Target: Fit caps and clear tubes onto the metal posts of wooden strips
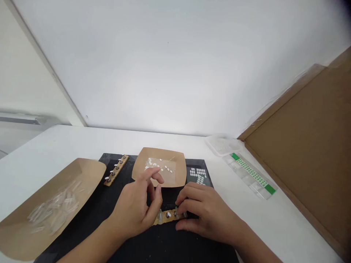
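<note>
Both ends of the studded strip (164,219) are best steadied evenly, left hand (134,210) with digits parted, right hand's (205,208) grip unclear.

A plain white wall (164,65) — brightly lit low down — rises behind a white table (79,140).

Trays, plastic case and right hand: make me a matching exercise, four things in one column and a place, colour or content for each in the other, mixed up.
1. Larger tray
2. Smaller tray
3. Plastic case
4. Right hand

A. Has a green-ended label
B. At the right end of the near strip
C. Holds clear, slender pieces
D. Holds small white ovals

Right pairs: 1-C, 2-D, 3-A, 4-B.
</note>
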Available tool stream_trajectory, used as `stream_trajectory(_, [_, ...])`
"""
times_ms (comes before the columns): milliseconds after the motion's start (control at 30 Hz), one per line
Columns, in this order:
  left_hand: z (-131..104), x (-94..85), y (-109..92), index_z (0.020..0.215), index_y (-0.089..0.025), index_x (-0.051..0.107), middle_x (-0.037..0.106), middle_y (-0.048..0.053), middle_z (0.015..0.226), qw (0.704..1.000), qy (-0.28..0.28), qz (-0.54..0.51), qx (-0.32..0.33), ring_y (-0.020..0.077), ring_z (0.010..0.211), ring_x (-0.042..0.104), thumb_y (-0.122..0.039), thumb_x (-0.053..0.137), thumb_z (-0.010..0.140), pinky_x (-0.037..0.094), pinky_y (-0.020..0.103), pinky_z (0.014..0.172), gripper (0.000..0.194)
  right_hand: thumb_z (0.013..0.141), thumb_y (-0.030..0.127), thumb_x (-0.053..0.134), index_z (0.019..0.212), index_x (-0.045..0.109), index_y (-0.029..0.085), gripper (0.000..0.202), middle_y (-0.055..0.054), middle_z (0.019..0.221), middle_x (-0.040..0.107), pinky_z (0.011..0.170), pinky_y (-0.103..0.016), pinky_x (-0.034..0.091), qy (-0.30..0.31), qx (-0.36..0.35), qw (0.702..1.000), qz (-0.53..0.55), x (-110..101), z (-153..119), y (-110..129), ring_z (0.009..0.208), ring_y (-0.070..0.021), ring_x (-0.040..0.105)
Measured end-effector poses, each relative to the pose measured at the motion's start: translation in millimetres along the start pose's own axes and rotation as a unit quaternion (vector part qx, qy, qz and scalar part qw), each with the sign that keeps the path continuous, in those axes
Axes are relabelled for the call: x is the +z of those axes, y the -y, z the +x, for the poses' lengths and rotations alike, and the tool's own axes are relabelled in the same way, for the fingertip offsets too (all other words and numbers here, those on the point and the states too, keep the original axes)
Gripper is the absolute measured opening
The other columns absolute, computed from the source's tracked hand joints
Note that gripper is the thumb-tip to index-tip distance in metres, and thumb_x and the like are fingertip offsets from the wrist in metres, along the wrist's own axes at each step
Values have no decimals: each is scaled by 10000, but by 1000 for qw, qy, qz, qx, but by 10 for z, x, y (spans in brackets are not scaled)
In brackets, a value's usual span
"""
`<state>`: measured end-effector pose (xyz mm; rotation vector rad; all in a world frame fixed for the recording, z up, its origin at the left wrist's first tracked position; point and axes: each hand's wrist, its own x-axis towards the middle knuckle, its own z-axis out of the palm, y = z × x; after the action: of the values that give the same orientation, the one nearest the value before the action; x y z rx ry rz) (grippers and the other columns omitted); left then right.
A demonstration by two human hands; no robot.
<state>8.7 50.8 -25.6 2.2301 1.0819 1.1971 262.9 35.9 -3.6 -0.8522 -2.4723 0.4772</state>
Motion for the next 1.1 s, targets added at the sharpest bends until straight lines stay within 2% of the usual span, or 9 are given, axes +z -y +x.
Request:
stream_trajectory(367, [11,-15,-26,1466,-201,328,710,27,1074,1000,1,16,8,96,583,648,-123,506,989,506,268,557,515,1017,313,712,905,676,200,163,-7,967,749,729,-279,518,8,-26,999,-26,30,17,61,841,-152,655])
stream_trajectory(900, [25,-22,-36,1443,-201,333,700,32,1063,1000,9,21,9,100,579,637,-131,497,993,505,272,552,484,1044,288,663,933,705,205,146,-22,882,741,699,-283,512,-4,-31,998,-57,62,29,73,806,-160,663])
stream_trajectory(1100, [1,-1,-7,1451,-198,327,695,38,1089,1000,6,18,11,98,592,637,-124,497,991,503,271,559,495,1034,236,669,821,646,189,219,1,845,718,661,-282,472,-13,-43,996,-75,85,28,90,764,-139,625])
